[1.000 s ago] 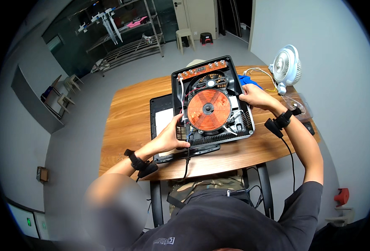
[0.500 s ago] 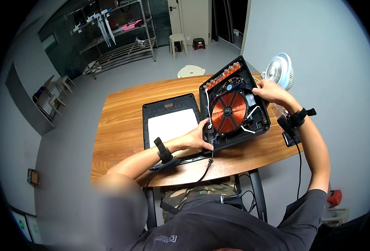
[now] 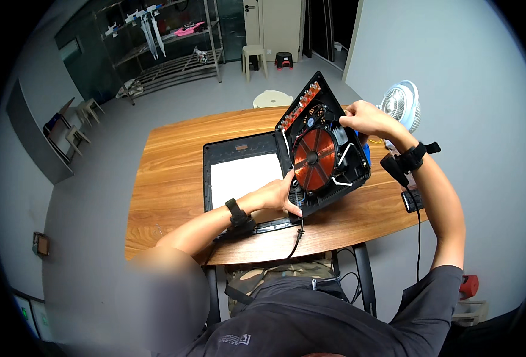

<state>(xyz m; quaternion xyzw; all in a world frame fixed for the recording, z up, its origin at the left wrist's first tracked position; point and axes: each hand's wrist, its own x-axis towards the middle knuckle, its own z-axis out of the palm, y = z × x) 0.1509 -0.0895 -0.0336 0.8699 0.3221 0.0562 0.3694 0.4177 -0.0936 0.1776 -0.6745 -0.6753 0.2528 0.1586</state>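
An opened induction cooker's black base [image 3: 353, 169] stands tilted on the table, its right side raised and its inside facing me. It shows a round copper coil [image 3: 314, 158], an orange circuit strip [image 3: 300, 107] with several metal parts, and white wires. My left hand [image 3: 278, 195] is closed around the base's lower left edge, thumb on the near corner. With fingers closed, my right hand [image 3: 367, 119] grips the base's raised right edge; its fingertips are partly hidden. The cooker's detached top cover [image 3: 239, 141] lies flat on the left, its inner side bearing a white sheet [image 3: 245, 174].
A white fan [image 3: 401, 106] stands at the table's right, near a black box-shaped device [image 3: 412, 201]. Something blue [image 3: 367, 153] shows behind the base. A black cord [image 3: 297, 243] runs from the base over the near table edge [image 3: 257, 257]. A pale stool [image 3: 272, 99] stands beyond the table.
The base has tipped more steeply, its right edge rising and shifting left. My right hand has moved up and left with it. Blue now shows behind the base. My left hand has barely moved.
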